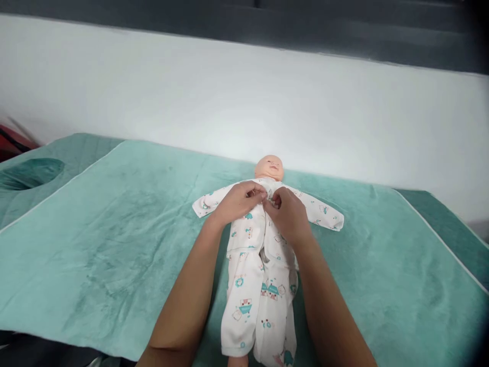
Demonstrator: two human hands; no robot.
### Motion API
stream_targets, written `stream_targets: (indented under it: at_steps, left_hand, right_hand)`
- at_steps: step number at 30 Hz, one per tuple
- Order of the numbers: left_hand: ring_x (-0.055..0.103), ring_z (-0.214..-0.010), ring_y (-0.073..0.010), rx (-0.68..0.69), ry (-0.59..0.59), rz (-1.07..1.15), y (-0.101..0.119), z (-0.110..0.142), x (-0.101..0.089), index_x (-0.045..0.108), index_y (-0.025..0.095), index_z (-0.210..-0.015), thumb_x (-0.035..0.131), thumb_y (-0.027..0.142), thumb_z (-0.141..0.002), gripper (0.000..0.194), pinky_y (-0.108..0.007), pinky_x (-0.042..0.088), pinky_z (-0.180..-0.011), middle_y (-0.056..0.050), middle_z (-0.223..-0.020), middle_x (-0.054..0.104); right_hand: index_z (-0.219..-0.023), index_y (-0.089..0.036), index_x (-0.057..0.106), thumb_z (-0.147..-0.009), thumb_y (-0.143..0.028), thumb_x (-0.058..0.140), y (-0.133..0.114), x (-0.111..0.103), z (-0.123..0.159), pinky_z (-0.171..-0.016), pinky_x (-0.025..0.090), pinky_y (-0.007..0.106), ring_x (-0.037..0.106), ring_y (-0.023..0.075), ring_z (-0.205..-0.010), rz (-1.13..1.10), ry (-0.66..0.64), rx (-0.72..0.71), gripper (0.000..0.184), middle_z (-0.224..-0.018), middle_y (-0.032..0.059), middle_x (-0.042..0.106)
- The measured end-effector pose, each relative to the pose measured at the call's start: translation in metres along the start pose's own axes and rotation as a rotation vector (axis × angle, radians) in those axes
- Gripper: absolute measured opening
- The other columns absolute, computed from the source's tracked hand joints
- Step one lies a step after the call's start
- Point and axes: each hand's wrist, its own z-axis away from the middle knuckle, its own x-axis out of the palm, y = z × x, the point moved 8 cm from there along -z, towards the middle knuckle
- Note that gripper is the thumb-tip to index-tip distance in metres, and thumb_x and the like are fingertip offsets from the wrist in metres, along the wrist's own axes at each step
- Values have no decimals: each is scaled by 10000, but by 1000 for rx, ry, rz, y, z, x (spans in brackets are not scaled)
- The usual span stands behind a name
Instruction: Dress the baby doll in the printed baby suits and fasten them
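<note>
A baby doll (269,168) lies on its back with its head toward the wall. It wears a white printed jacket (246,232) with both sleeves spread wide, and matching printed pants (244,300). At the chest, my left hand (242,200) pinches the jacket's front edge. My right hand (288,211) pinches the same front opening from the other side, its fingertips almost meeting those of the left. Whatever fastener lies between the fingertips is too small to make out. Lower down, the jacket front parts slightly above the pants. One doll foot (237,361) shows below a pant leg.
A green plush sheet (133,229) covers the padded bed under the doll. The bed has a round hole (32,174) at the left end. Behind it rises a white wall (229,97) with a dark band on top. A red object (13,142) stands at the far left.
</note>
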Motion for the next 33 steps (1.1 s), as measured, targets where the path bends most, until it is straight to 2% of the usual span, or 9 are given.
stream_targets:
  at_steps: [3, 6, 12, 15, 19, 23, 28, 33]
  left_hand:
    - [511, -596, -128, 35, -18, -73, 8, 2, 2, 692, 209, -784, 603, 340, -850, 172, -263, 390, -530, -13, -751, 628]
    - [527, -601, -135, 20, -29, -126, 11, 2, 2, 683, 215, -775, 607, 313, -838, 139, -270, 396, -542, -13, -743, 641]
    - [527, -604, -138, -11, -66, -163, 13, 5, 5, 650, 220, -747, 610, 302, -839, 130, -265, 381, -531, 5, -693, 623]
    - [502, -597, -124, -12, -47, -73, 15, 3, 8, 645, 215, -797, 598, 324, -859, 134, -249, 374, -517, 6, -701, 605]
    - [452, -548, -97, -106, -66, 123, 9, 0, 15, 615, 206, -802, 613, 347, -858, 152, -222, 338, -474, 20, -651, 544]
    - [461, -549, -86, -196, -103, 286, 5, -1, 21, 611, 189, -799, 637, 364, -840, 182, -211, 341, -479, 18, -659, 534]
    - [455, -559, -77, -239, -97, 356, 0, -2, 22, 637, 169, -816, 654, 375, -824, 207, -211, 351, -509, 14, -670, 532]
    - [470, -571, -80, -274, -83, 404, -4, -2, 24, 646, 168, -839, 669, 372, -819, 206, -209, 350, -516, 16, -656, 528]
  right_hand:
    - [-820, -230, 463, -804, -336, 620, -2, -4, 11, -577, 275, 275, 462, 153, -640, 121, -73, 28, 190, -865, 23, 558]
    - [-807, -229, 453, -824, -305, 575, -1, -1, 19, -577, 255, 283, 448, 162, -625, 186, -139, 34, 144, -800, 20, 550]
    - [-802, -221, 476, -821, -245, 527, 11, -1, 16, -601, 288, 291, 477, 171, -669, 122, -43, 98, 59, -841, 39, 579]
    - [-778, -220, 522, -829, -250, 532, 25, -4, 10, -619, 326, 296, 497, 172, -676, -33, -54, 136, 60, -779, 21, 592]
    - [-760, -220, 589, -857, -361, 586, 41, 0, 5, -584, 352, 275, 488, 142, -611, -485, -204, 195, 171, -643, -25, 543]
    - [-790, -205, 632, -835, -413, 659, 47, 8, 3, -554, 352, 246, 461, 104, -571, -884, -196, 253, 215, -624, -44, 514]
    - [-818, -188, 686, -796, -392, 730, 49, 25, 1, -534, 373, 222, 483, 81, -539, -1005, -192, 283, 209, -619, -41, 567]
    - [-816, -188, 707, -777, -370, 756, 51, 27, 0, -538, 428, 210, 542, 89, -564, -1096, -207, 262, 192, -650, -22, 627]
